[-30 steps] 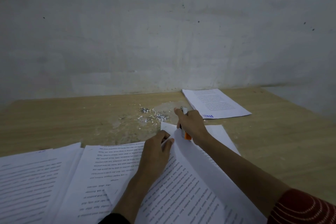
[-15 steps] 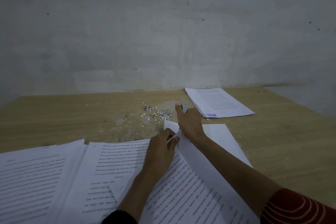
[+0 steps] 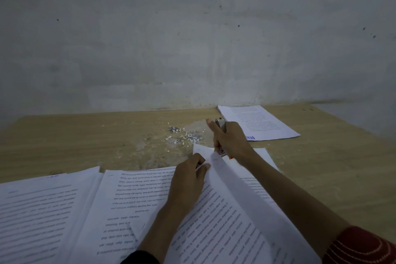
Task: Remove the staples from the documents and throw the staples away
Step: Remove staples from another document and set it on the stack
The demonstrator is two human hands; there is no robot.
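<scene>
A printed document [image 3: 225, 216] lies in front of me with its top sheet lifted and curled. My left hand [image 3: 188, 180] pinches that sheet near its far corner. My right hand [image 3: 231, 141] grips a metal and orange staple remover [image 3: 221, 135], whose lower end meets the document's far corner. A small heap of pulled staples and paper bits [image 3: 184, 135] lies on the wooden table [image 3: 85, 139] just left of the tool. The staple itself is hidden by the tool and the paper.
A second printed stack [image 3: 259, 122] lies at the back right near the wall [image 3: 192, 38]. More printed sheets [image 3: 42, 216] spread at the near left, overlapped by another document [image 3: 132, 199]. The table's right edge slants away at the far right.
My right hand has shifted slightly away from me with the staple remover, and my left hand's fingers have closed more tightly on the lifted sheet. The view has moved a little.
</scene>
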